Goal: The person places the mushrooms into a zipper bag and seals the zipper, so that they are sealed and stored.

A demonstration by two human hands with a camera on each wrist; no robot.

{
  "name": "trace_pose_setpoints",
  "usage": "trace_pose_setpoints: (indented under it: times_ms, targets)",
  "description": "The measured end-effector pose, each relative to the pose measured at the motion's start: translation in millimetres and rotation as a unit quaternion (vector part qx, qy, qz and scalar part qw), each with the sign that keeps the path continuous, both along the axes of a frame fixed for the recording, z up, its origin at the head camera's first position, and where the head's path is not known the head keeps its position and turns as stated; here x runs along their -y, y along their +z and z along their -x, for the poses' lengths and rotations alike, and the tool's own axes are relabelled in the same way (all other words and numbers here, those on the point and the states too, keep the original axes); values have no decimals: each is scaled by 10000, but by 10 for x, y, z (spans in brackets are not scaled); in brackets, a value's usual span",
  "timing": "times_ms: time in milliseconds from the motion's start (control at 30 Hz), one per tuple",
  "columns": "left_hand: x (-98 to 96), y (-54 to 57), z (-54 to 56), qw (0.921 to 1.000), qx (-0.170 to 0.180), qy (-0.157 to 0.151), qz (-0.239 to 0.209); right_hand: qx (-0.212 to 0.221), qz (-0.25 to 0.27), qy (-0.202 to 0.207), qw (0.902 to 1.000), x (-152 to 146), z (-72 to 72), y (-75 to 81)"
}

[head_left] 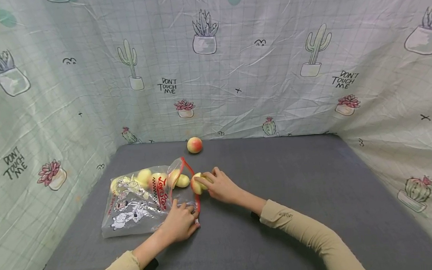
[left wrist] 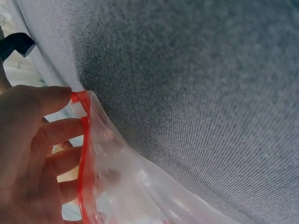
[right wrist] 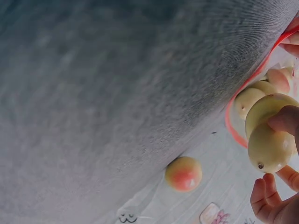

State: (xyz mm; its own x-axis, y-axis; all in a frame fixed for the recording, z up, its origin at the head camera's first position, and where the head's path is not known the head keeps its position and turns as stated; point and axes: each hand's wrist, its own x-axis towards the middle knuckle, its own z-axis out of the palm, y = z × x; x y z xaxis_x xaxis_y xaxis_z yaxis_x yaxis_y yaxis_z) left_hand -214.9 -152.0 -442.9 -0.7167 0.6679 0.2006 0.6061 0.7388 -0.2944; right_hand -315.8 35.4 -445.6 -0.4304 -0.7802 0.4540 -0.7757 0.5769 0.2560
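Note:
My right hand (head_left: 219, 185) grips a pale yellow, two-lobed, pear-like fruit (right wrist: 271, 145) at the mouth of a clear plastic zip bag (head_left: 139, 222). The lower lobe shows a dark spot at its end. My left hand (head_left: 180, 221) holds the bag's red-edged mouth (left wrist: 84, 163) near a white slider (left wrist: 78, 109), with the thumb at the corner. Inside the bag lie several yellow and reddish fruits, one yellow fruit (head_left: 182, 181) close to the opening. Cartoon figures and red lettering are printed on the bag.
A red-and-yellow peach-like fruit (head_left: 194, 145) sits on the dark grey table (head_left: 277, 168) near its back edge, beyond the bag. A pale curtain (head_left: 241, 63) printed with potted plants stands behind and along both sides of the table.

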Motion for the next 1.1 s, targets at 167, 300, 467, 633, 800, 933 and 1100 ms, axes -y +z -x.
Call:
trace_pose_setpoints:
  times_ms: [167,300,467,633,800,933,1100]
  targets:
    - [-12,3,-12,9999,-62,71,107,32,-7,27,10000,49,-48,16]
    - [-10,-15,-13,9998,-154,65,126,33,-121,47,9999,94,-78,13]
    - [-6,-38,-18,9997,-232,33,122,137,-267,28,9995,149,-111,-1]
    - [-9,-33,-27,9996,-258,32,122,430,-303,-32,9986,203,-143,-12]
    - [-15,-20,-26,9996,-255,-8,116,595,-352,-44,9976,258,-161,-6]
    - [-21,-6,-26,9998,-183,-17,118,598,-425,-57,9973,291,-163,-3]
    - [-27,0,-20,9998,-161,-26,115,555,-435,-48,9975,332,-151,-4]
